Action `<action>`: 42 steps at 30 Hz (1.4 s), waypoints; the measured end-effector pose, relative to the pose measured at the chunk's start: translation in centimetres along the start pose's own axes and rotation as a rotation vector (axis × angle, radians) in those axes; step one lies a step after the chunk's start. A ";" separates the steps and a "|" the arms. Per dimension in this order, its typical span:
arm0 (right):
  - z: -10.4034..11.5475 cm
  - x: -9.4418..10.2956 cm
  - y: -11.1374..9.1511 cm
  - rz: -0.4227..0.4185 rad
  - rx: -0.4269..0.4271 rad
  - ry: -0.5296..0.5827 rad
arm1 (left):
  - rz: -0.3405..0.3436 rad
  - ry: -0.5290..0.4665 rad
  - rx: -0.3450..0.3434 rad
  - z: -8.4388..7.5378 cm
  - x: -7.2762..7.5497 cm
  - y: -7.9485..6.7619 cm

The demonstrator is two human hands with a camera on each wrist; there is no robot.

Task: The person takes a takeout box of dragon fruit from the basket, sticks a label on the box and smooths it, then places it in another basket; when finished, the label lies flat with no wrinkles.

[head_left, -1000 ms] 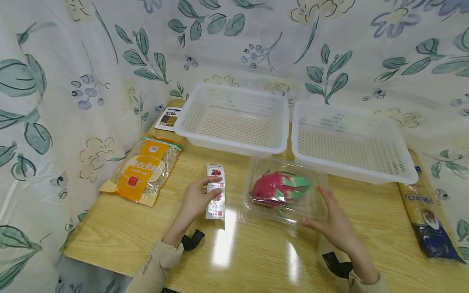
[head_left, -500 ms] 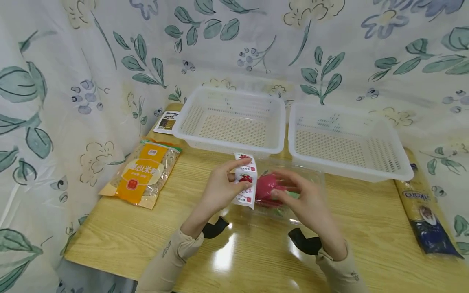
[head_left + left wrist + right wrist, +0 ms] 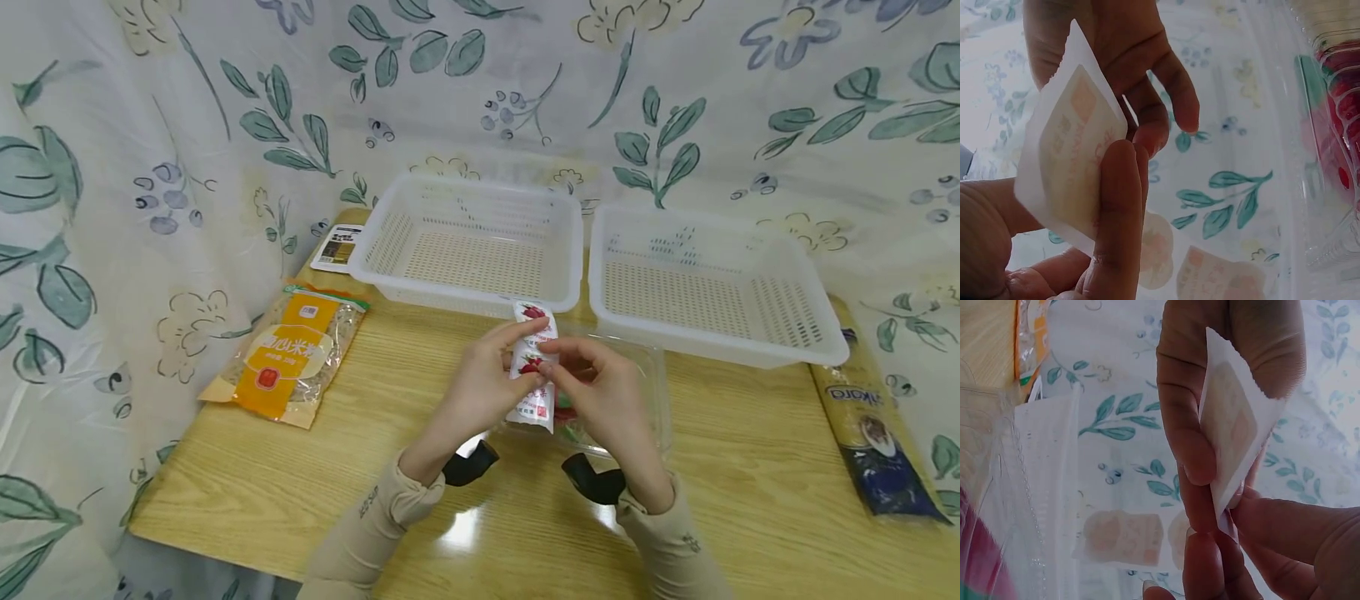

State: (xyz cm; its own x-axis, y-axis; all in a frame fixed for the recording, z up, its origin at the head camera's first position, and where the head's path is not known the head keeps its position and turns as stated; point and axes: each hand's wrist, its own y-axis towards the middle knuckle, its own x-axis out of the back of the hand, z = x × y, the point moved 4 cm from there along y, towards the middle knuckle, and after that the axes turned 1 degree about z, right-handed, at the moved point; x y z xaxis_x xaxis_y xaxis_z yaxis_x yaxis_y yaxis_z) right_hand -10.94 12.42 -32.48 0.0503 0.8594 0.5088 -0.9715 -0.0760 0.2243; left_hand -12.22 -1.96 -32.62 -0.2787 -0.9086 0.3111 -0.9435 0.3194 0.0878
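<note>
On the wooden table [image 3: 277,500], a white basket [image 3: 465,294] stands at eleven o'clock from the hands, a second basket [image 3: 712,346] at two. A clear box [image 3: 651,385] lies partly beneath the hands, towards three. The left hand [image 3: 483,375] and right hand [image 3: 611,392] both pinch the label strip [image 3: 536,408] between them.

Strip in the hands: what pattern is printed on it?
The strip is white with red fruit pictures, seen best in the head view.

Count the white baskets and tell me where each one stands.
2: the left basket, toward the back of the table, and the right basket, beside it. No others show.
</note>
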 end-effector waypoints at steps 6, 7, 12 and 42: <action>-0.2 -0.5 0.3 0.013 -0.041 0.011 | -0.040 0.070 -0.038 0.0 -0.1 0.0; -0.3 -0.5 0.4 0.015 -0.050 0.016 | -0.041 0.070 -0.044 0.0 -0.1 0.1; -0.6 -0.7 0.2 0.023 -0.043 0.051 | -0.004 0.065 -0.034 0.9 0.2 0.3; -2.6 3.3 0.2 0.210 -0.004 0.143 | 0.395 -0.004 0.066 9.3 7.4 -2.6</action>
State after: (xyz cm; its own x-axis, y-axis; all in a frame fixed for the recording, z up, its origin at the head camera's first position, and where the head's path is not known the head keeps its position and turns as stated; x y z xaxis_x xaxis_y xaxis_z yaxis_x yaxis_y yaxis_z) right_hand -11.53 16.60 -32.92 -0.1856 0.8880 0.4208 -0.9581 -0.2586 0.1232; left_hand -13.47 -12.03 -39.32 -0.6229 -0.7202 0.3053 -0.7730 0.6266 -0.0992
